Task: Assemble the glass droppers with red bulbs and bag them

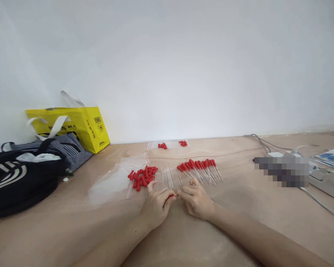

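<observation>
My left hand (156,204) is closed in a pinch on a red rubber dropper bulb (171,195). Facing it, my right hand (198,201) has its fingers closed around a thin glass dropper tube, mostly hidden, whose end (176,195) meets the bulb; how far it sits inside I cannot tell. Just beyond my left hand lies a pile of loose red bulbs (142,177). Bare glass tubes (169,178) lie in a row beside the pile. Past my right hand rests a row of droppers (202,170) with red bulbs fitted on their tubes.
Clear zip bags (108,185) lie left of the pile. Another clear bag (171,144) with red bulbs is near the wall. A yellow bag (96,129), striped bag (69,150) and black bag (25,189) stand left. Cables (320,204), a white device (328,183) and papers (332,157) lie right.
</observation>
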### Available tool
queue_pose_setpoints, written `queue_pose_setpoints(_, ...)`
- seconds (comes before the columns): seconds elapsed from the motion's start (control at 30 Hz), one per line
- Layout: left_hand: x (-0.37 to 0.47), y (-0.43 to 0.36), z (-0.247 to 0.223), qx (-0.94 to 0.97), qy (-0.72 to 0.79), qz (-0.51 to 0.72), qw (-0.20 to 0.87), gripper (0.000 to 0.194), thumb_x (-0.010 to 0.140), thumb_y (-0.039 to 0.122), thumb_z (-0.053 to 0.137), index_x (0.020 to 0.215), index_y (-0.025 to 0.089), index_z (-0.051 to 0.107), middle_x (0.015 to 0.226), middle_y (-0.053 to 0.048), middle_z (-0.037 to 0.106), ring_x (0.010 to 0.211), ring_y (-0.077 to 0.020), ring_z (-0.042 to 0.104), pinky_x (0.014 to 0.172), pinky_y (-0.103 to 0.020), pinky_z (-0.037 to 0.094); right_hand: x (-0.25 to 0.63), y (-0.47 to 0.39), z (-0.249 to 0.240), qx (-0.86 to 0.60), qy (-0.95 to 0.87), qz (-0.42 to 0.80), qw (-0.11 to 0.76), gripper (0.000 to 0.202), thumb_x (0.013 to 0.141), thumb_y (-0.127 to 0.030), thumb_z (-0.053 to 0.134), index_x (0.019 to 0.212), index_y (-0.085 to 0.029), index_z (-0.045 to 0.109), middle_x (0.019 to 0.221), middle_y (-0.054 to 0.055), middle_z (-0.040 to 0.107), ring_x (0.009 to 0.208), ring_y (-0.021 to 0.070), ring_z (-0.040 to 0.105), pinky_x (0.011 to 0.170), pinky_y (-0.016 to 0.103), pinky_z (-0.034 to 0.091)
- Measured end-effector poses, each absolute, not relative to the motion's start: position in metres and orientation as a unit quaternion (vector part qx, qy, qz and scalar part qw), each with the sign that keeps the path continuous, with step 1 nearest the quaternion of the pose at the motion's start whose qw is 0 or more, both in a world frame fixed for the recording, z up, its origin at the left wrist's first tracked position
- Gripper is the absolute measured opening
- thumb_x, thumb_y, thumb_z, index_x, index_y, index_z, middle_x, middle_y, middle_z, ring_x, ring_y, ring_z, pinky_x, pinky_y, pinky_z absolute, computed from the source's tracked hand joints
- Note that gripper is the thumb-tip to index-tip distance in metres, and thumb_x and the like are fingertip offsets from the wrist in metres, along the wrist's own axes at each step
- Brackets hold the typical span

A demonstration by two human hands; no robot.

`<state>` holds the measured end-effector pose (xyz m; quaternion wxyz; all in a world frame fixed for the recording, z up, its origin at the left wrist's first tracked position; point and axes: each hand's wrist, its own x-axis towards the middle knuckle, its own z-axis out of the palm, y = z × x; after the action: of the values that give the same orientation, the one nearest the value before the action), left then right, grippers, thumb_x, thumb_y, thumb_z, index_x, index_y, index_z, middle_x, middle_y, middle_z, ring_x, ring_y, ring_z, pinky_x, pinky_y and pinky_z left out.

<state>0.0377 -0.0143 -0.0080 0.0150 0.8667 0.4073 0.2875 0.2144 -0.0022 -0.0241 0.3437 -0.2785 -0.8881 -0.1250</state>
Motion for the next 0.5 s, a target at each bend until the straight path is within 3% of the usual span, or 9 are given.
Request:
queue_pose_setpoints(0.27, 0.035, -0.005, -0.003, 0.855, 0.436, 0.282, 0.014, 0.022, 0.085, 0.031, 0.041, 0.074, 0.023, 0.059, 0.071, 0.001, 0.065, 0.075, -0.0169, 0.055, 0.090, -0.043, 0.018, 0.215, 0.000, -0.016, -0.335, -0.898, -0.082, 0.273, 0.025, 0.075, -0.007, 0.040, 0.088, -0.018, 0.059, 0.075, 0.003, 0.056, 0.071, 0.0143, 0.043, 0.066, 0.029, 0.023)
queue_pose_setpoints(0.37, 0.028, 0.003, -0.001, 0.839, 0.453, 0.301, -0.026, 0.019, 0.083, 0.033, 0.044, 0.094, 0.026, 0.057, 0.087, -0.001, 0.065, 0.087, -0.0194, 0.053, 0.091, -0.044, 0.016, 0.217, 0.002, -0.012, -0.386, -0.883, -0.083, 0.255, 0.025, 0.073, -0.009, 0.045, 0.090, -0.020, 0.060, 0.076, 0.004, 0.058, 0.076, 0.0170, 0.044, 0.067, 0.031, 0.022)
queue_pose_setpoints(0.43, 0.020, 0.009, 0.002, 0.810, 0.486, 0.322, -0.065, 0.031, 0.082, 0.033, 0.045, 0.111, 0.024, 0.049, 0.104, -0.005, 0.060, 0.098, -0.0218, 0.049, 0.092, -0.044, 0.015, 0.220, 0.007, -0.012, -0.444, -0.849, -0.073, 0.275, 0.026, 0.074, -0.010, 0.044, 0.093, -0.020, 0.059, 0.080, 0.004, 0.060, 0.079, 0.0175, 0.046, 0.069, 0.030, 0.023)
queue_pose_setpoints(0.5, 0.009, 0.014, 0.004, 0.773, 0.532, 0.330, -0.104, 0.035, 0.081, 0.033, 0.045, 0.115, 0.023, 0.045, 0.110, -0.007, 0.056, 0.103, -0.0233, 0.046, 0.092, -0.045, 0.015, 0.222, 0.016, -0.012, -0.526, -0.792, -0.064, 0.303, 0.026, 0.076, -0.011, 0.041, 0.095, -0.019, 0.058, 0.085, 0.005, 0.062, 0.082, 0.0177, 0.047, 0.071, 0.031, 0.022)
